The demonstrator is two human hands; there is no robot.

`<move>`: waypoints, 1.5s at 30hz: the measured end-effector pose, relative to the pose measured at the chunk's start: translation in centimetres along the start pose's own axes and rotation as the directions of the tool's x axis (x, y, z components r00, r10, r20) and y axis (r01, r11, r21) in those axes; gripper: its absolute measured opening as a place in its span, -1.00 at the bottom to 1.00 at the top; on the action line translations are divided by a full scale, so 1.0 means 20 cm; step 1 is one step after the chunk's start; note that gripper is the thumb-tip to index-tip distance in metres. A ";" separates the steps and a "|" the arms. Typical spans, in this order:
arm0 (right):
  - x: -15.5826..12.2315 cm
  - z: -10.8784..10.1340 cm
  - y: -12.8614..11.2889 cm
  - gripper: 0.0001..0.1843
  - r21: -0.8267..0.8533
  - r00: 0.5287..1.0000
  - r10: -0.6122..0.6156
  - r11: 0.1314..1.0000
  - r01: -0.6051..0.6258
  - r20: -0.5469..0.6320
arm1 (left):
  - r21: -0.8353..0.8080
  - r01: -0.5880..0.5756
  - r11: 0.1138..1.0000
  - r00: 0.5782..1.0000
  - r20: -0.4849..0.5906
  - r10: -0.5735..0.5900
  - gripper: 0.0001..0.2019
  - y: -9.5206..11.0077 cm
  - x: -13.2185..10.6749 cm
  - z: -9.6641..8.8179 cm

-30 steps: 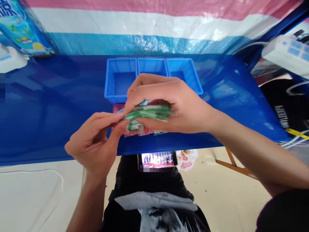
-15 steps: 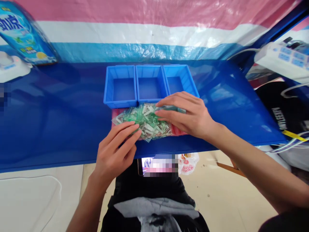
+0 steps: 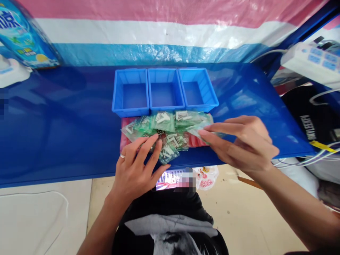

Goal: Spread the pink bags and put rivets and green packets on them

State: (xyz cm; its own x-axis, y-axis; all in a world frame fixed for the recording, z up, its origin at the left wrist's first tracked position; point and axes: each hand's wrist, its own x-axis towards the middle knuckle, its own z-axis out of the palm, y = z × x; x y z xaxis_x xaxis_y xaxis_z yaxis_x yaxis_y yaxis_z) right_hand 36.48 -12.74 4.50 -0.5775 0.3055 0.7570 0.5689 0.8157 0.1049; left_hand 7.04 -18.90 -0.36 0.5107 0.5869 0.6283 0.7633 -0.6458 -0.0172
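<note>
Green plastic packets point(image 3: 163, 122) of small metal parts, heaped just in front of the blue bins.

They lie on a red plastic bag point(image 3: 195, 141) on the worktop point(image 3: 66, 106), directly below three blue plastic bins point(image 3: 164, 90). The ringed left hand point(image 3: 139, 173) is spread open, fingertips on the packets; the right hand point(image 3: 241, 143) is half-open at a packet's edge, any grip unclear.

Blue bins point(image 3: 165, 92) — three, bare hands point(image 3: 136, 173) — two
</note>
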 end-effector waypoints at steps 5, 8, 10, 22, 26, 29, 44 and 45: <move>0.12 0.07 -0.07 -0.34 0.062 0.995 0.067 0.996 -0.063 -0.075 | -0.093 -0.035 0.995 0.994 -0.108 0.025 -0.54 -0.01 -0.03 0.00; 0.20 0.17 -0.12 -0.60 0.092 0.998 0.020 0.996 -0.015 -0.057 | -0.064 -0.028 0.998 0.992 -0.125 0.020 -0.54 -0.04 -0.01 -0.01; 0.23 0.24 -0.14 -0.71 0.080 0.998 -0.070 0.994 0.070 -0.010 | -0.012 -0.003 1.000 0.994 -0.110 0.002 -0.56 -0.05 0.00 -0.01; 0.11 0.15 -0.14 -0.56 0.092 0.985 -0.034 0.996 0.019 0.172 | -0.070 0.118 0.991 0.979 -0.160 -0.128 -0.53 -0.07 -0.02 -0.01; -0.02 0.04 -0.12 -0.42 -0.002 0.977 0.070 0.997 -0.071 0.203 | -0.117 0.100 0.988 0.992 -0.064 -0.108 -0.39 -0.10 0.01 0.00; -0.08 0.06 -0.13 -0.31 -0.042 0.964 0.098 0.995 -0.091 0.246 | -0.165 0.121 0.979 0.991 -0.040 -0.129 -0.38 -0.11 0.02 0.00; -0.05 0.05 -0.04 -0.32 0.179 0.921 0.243 0.935 -0.307 0.305 | -0.257 0.217 0.942 0.961 -0.116 -0.253 -0.56 -0.18 0.08 -0.07; -0.03 0.05 -0.01 -0.35 0.194 0.925 0.258 0.928 -0.317 0.278 | -0.248 0.216 0.944 0.962 -0.112 -0.250 -0.59 -0.21 0.12 -0.08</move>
State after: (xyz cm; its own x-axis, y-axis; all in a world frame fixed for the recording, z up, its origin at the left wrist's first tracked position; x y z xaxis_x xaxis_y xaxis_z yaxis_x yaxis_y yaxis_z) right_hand 36.19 -12.56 3.47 -0.5503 0.6298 0.5482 0.5980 0.7555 -0.2676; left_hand 4.40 -15.53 2.38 0.2562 0.6708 0.6960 0.7330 -0.6042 0.3125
